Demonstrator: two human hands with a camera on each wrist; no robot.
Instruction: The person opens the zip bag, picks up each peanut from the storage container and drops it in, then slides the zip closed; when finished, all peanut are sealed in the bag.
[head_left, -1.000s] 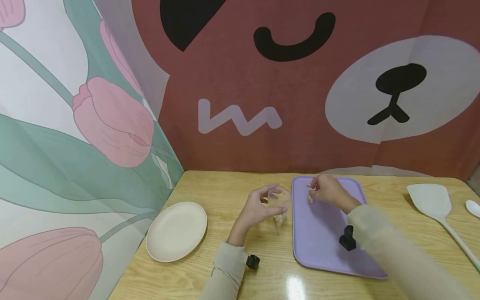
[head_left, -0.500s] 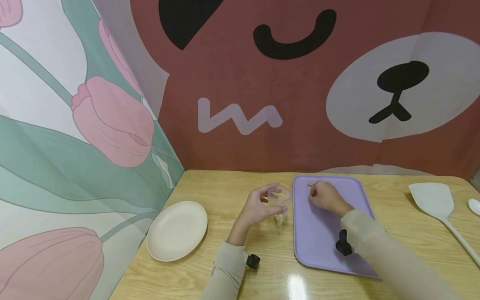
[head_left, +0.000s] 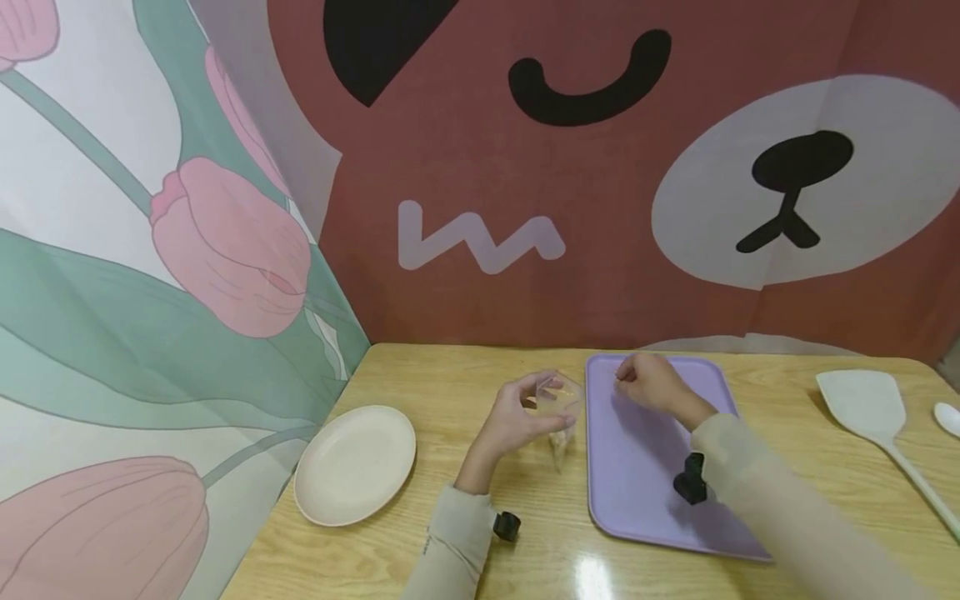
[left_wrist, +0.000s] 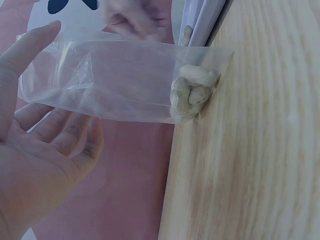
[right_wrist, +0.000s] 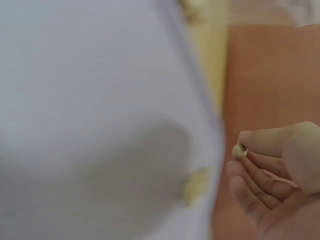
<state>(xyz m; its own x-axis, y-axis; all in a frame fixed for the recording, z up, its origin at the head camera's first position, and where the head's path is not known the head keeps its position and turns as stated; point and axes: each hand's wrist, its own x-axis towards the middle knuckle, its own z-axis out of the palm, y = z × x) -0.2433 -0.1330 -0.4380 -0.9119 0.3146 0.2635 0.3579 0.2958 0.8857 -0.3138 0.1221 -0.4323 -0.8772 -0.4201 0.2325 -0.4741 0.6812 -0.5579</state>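
Note:
My left hand [head_left: 517,417] holds a clear plastic bag [left_wrist: 135,80] by its mouth, thumb on one side and fingers on the other. Several unshelled peanuts [left_wrist: 192,90] lie in the bag's bottom corner, down by the wooden table. Over the far left part of the purple tray [head_left: 637,492], my right hand [head_left: 654,387] pinches a peanut [right_wrist: 240,151] between thumb and fingertips. Another peanut [right_wrist: 196,186], blurred in the right wrist view, lies on the tray near its edge. In the head view my right fingers hide much of that spot.
A cream plate [head_left: 355,467] sits on the table to the left. Right of the tray lie a white spatula [head_left: 862,402] and part of a white spoon [head_left: 948,418]. A printed cloth [head_left: 480,300] hangs behind the table's far edge.
My right hand has dipped to the tray and risen slightly toward its far edge, now with a peanut between the fingertips. The left hand and the bag stay nearly still.

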